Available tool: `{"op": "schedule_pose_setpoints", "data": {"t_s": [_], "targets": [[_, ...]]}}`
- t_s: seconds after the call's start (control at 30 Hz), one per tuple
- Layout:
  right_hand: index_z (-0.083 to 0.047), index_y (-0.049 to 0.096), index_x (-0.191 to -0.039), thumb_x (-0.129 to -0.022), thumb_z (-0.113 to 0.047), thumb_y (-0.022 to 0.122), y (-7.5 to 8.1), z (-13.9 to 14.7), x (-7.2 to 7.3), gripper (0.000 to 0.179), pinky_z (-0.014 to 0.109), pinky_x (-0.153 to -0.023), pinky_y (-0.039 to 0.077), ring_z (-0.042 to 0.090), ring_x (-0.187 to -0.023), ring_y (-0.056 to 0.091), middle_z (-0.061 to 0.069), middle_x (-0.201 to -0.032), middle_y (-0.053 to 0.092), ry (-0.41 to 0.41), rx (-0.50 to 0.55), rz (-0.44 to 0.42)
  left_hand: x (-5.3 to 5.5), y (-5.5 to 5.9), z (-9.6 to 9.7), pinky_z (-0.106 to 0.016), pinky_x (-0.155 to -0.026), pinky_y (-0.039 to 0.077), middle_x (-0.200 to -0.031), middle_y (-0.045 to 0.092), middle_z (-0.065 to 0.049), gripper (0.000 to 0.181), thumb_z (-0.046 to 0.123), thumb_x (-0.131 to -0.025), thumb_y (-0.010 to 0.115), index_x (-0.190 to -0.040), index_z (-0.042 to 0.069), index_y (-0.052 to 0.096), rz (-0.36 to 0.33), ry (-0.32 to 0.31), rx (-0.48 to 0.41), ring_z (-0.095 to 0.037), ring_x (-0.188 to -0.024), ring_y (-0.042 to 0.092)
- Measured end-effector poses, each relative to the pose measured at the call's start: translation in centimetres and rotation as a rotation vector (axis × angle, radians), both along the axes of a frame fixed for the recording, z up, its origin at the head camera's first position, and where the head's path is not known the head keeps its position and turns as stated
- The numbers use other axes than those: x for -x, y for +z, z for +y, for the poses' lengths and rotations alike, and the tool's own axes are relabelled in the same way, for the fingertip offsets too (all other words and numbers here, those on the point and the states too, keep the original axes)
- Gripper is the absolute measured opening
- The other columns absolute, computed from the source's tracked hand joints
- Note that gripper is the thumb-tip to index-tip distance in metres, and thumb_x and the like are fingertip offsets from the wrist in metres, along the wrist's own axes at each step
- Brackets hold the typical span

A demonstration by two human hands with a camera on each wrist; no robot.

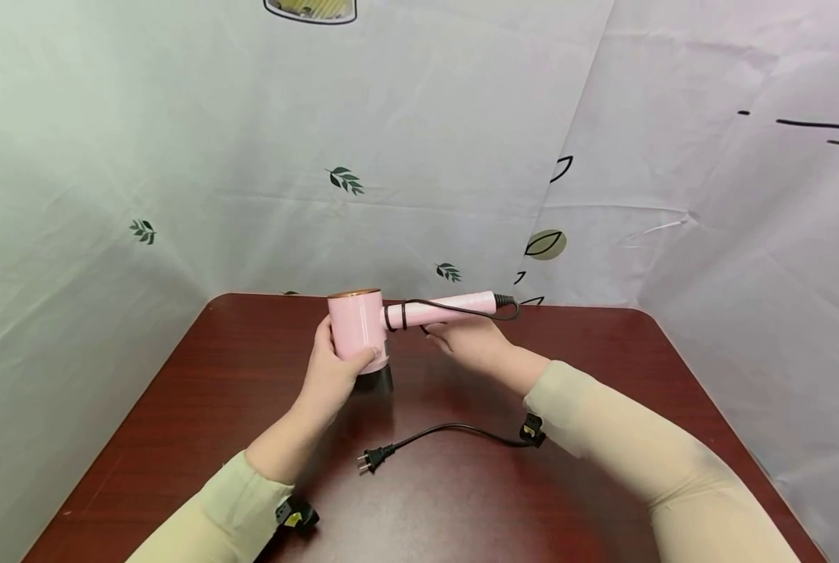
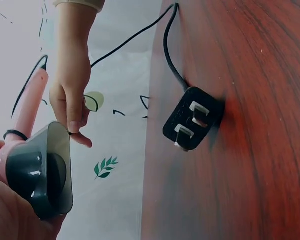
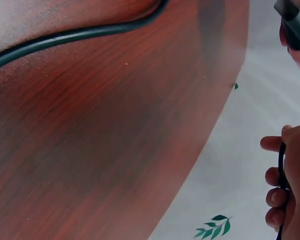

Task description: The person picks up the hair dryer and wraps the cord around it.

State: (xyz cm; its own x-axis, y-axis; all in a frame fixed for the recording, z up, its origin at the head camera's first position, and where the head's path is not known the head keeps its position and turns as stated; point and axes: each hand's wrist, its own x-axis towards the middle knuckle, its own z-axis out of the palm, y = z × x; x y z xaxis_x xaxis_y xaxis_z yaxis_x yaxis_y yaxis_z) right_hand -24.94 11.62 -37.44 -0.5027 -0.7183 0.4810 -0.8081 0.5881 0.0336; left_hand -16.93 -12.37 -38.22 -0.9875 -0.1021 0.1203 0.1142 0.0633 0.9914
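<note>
A pink hair dryer (image 1: 358, 322) with a black nozzle (image 2: 37, 170) is held above the table by my left hand (image 1: 331, 374), whose fingers and thumb wrap its barrel. Its handle points right, with a black cord (image 1: 404, 315) looped around it near the barrel. Just below the handle, my right hand (image 1: 470, 342) grips the cord; the right wrist view shows the fingers (image 3: 276, 197) curled over it. From there the cord runs down to the table, ending in a two-pin plug (image 1: 375, 458) that lies in front of me.
The dark red wooden table (image 1: 447, 500) reaches back to a pale fabric wall (image 1: 426, 141) printed with leaves. More fabric stands along the left and right sides. A small black wrist device (image 1: 296, 514) sits at the left cuff, another (image 1: 532, 430) at the right.
</note>
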Motion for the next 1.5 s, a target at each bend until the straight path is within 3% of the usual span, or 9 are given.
{"op": "schedule_pose_setpoints", "data": {"t_s": [0.07, 0.1, 0.2, 0.33, 0.53, 0.8, 1.0, 1.3, 1.5], "targets": [[-0.016, 0.071, -0.108, -0.097, -0.017, 0.061, 0.0, -0.1, -0.2, 0.014, 0.034, -0.081, 0.051, 0.017, -0.089, 0.064, -0.002, -0.099, 0.069, -0.016, -0.045, 0.052, 0.1, -0.1, 0.0, -0.046, -0.1, 0.042, -0.137, 0.044, -0.017, 0.086, 0.003, -0.084, 0.073, -0.152, 0.006, 0.021, 0.002, 0.018, -0.002, -0.029, -0.12, 0.048], [-0.015, 0.07, -0.115, -0.097, -0.016, 0.06, 0.0, -0.2, -0.3, 0.02, 0.036, -0.084, 0.051, 0.02, -0.094, 0.064, 0.001, -0.105, 0.069, -0.016, -0.066, 0.058, 0.1, -0.2, 0.0, -0.045, -0.1, 0.043, -0.137, 0.043, -0.016, 0.086, 0.004, -0.084, 0.074, -0.152, 0.006, 0.021, 0.001, 0.03, 0.005, -0.028, -0.12, 0.047], [-0.016, 0.07, -0.119, -0.096, -0.014, 0.06, 0.1, -0.4, -0.9, 0.024, 0.041, -0.083, 0.051, 0.025, -0.097, 0.064, 0.005, -0.109, 0.067, -0.063, -0.161, 0.056, 0.3, -0.2, -0.1, -0.045, -0.099, 0.043, -0.138, 0.042, -0.016, 0.088, 0.006, -0.084, 0.074, -0.153, 0.007, 0.019, -0.006, 0.06, 0.03, -0.029, -0.121, 0.047], [-0.016, 0.071, -0.113, -0.092, -0.012, 0.064, 0.3, -0.6, -1.7, 0.023, 0.043, -0.078, 0.051, 0.027, -0.093, 0.064, 0.005, -0.101, 0.066, -0.113, -0.284, 0.047, 0.5, -0.5, -0.3, -0.046, -0.097, 0.045, -0.137, 0.043, -0.016, 0.091, 0.009, -0.083, 0.076, -0.154, 0.009, 0.019, -0.028, 0.096, 0.067, -0.031, -0.118, 0.048], [-0.017, 0.07, -0.11, -0.09, -0.012, 0.066, 0.5, -0.8, -2.3, 0.021, 0.039, -0.07, 0.049, 0.025, -0.085, 0.06, 0.003, -0.09, 0.062, -0.112, -0.332, 0.049, 0.8, -0.9, -0.5, -0.045, -0.095, 0.046, -0.134, 0.045, -0.017, 0.091, 0.009, -0.081, 0.077, -0.153, 0.009, 0.02, -0.037, 0.114, 0.098, -0.03, -0.115, 0.049], [-0.017, 0.069, -0.105, -0.089, -0.011, 0.066, 1.7, -1.2, -3.1, 0.018, 0.036, -0.071, 0.049, 0.023, -0.089, 0.059, 0.003, -0.095, 0.061, -0.064, -0.367, 0.114, 0.9, -1.1, -0.8, -0.045, -0.095, 0.044, -0.133, 0.045, -0.018, 0.092, 0.01, -0.079, 0.078, -0.152, 0.005, 0.022, -0.031, 0.132, 0.167, -0.031, -0.114, 0.049], [-0.019, 0.068, -0.109, -0.088, -0.011, 0.068, 2.3, -0.8, -3.1, 0.022, 0.038, -0.07, 0.05, 0.023, -0.085, 0.058, 0.003, -0.105, 0.062, -0.023, -0.326, 0.18, 0.7, -0.9, -0.9, -0.045, -0.093, 0.047, -0.136, 0.043, -0.017, 0.092, 0.009, -0.08, 0.078, -0.153, 0.007, 0.021, -0.049, 0.103, 0.15, -0.031, -0.115, 0.049], [-0.017, 0.066, -0.095, -0.089, -0.025, 0.072, 2.4, -0.6, -2.6, 0.011, 0.037, -0.064, 0.048, 0.024, -0.076, 0.056, 0.002, -0.087, 0.057, -0.035, -0.23, 0.281, 0.4, -0.8, -1.2, -0.044, -0.089, 0.051, -0.134, 0.044, -0.016, 0.094, 0.011, -0.079, 0.078, -0.153, 0.009, 0.021, -0.074, 0.089, 0.182, -0.03, -0.113, 0.052], [-0.012, 0.062, -0.08, -0.086, -0.036, 0.076, 2.4, -0.1, -1.7, 0.028, 0.036, -0.048, 0.043, 0.024, -0.063, 0.052, 0.003, -0.076, 0.051, -0.094, -0.088, 0.306, 0.4, -1.0, -1.4, -0.045, -0.09, 0.051, -0.134, 0.044, -0.016, 0.094, 0.012, -0.078, 0.079, -0.152, 0.006, 0.022, -0.05, 0.077, 0.235, -0.031, -0.112, 0.052]]}}
